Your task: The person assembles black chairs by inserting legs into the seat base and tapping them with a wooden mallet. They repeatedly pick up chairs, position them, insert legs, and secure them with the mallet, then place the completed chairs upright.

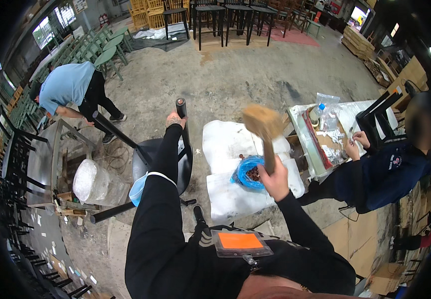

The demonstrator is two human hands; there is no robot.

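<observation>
My right hand (275, 180) is closed round the handle of a wooden mallet (262, 122), its blocky head raised above a white-covered work surface (220, 144). My left hand (175, 120) grips one leg (185, 132) of an upturned black stool (145, 169). On that leg's upward end sits a small round brown piece (180, 101). Below the mallet, an open blue plastic bag (240, 171) holds many small brown pieces (253, 174). One more brown piece (241, 156) lies just outside the bag. A face mask (138, 191) hangs from my left arm.
On the right, a person in dark clothes (380, 169) handles something small at a table (345, 117) with a bottle (328, 119). A person in light blue (68, 87) bends at the left beside a metal table (46, 149). Wrapped rolls (95, 184) stand left of the stool.
</observation>
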